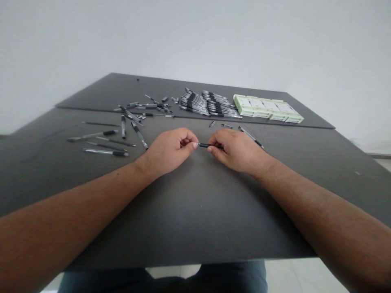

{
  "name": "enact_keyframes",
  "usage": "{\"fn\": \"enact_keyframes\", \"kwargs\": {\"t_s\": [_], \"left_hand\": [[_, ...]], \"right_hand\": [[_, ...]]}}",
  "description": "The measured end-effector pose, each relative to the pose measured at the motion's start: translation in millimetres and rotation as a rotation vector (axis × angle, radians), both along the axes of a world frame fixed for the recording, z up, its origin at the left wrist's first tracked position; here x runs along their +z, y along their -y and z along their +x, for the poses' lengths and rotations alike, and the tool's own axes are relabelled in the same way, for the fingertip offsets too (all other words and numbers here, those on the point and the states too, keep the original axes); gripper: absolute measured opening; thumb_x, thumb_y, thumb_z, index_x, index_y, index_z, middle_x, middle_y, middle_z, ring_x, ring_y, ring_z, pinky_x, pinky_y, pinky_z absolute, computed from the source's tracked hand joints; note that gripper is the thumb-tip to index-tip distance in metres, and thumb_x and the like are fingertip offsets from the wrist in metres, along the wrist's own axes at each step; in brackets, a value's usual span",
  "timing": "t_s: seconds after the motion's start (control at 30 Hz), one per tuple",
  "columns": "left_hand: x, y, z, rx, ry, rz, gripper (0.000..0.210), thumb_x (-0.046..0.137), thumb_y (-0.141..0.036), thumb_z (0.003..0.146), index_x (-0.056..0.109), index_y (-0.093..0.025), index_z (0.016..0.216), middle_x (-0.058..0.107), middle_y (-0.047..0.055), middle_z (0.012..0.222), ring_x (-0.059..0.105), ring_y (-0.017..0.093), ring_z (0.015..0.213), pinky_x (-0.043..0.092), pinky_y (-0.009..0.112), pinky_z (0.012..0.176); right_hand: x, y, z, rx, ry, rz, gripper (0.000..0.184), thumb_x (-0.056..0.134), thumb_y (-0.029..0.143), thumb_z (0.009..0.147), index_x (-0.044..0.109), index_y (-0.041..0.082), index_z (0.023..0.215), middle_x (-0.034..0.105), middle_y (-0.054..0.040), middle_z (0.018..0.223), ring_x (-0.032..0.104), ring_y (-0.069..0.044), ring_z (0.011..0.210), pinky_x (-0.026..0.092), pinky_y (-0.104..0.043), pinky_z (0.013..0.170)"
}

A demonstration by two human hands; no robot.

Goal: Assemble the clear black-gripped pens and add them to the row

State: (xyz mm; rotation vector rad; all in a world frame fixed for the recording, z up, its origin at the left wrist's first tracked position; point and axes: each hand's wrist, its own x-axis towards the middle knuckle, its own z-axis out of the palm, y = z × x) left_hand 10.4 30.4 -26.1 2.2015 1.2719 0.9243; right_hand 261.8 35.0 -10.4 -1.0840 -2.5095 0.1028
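Observation:
Between my two hands, a pen (203,145) with a black grip lies level just above the dark table. My left hand (171,150) pinches its left end with thumb and forefinger. Closed round the other end is my right hand (236,149), whose fingers hide that part of the pen. Left of my left hand lie a clear pen with a black grip (105,152) and a thin refill (116,141). Another pen (251,136) rests just beyond my right hand, partly hidden by it. Small pen caps (211,123) lie past my hands.
Rows of assembled pens (195,102) lie at the back, beside pale green and white boxes (269,108). Loose pen parts (149,106) are heaped at the back left. A seam crosses the grey table (195,228), with a white wall behind.

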Motion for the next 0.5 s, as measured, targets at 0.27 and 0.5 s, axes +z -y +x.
{"fn": "enact_keyframes", "kwargs": {"t_s": [0.27, 0.5], "left_hand": [[3.7, 0.8, -0.7, -0.013, -0.07, 0.025, 0.024, 0.064, -0.038, 0.1, 0.08, -0.021, 0.1, 0.078, 0.003, 0.082, 0.069, 0.021, 0.077, 0.05, 0.033, 0.08], [2.7, -1.8, -2.0, -0.03, -0.08, 0.085, 0.024, 0.063, -0.038, 0.099, 0.079, -0.021, 0.097, 0.077, 0.003, 0.084, 0.068, 0.021, 0.078, 0.049, 0.034, 0.08]], "right_hand": [[-1.5, -1.9, 0.3, 0.016, -0.011, 0.011, 0.015, 0.064, 0.027, 0.105, 0.075, 0.017, 0.104, 0.075, -0.0097, 0.095, 0.065, -0.024, 0.088, 0.043, -0.033, 0.08], [0.7, -1.6, -1.0, -0.012, -0.018, -0.069, 0.018, 0.062, 0.029, 0.105, 0.076, 0.018, 0.106, 0.074, -0.0078, 0.092, 0.064, -0.023, 0.084, 0.042, -0.033, 0.079]]}}
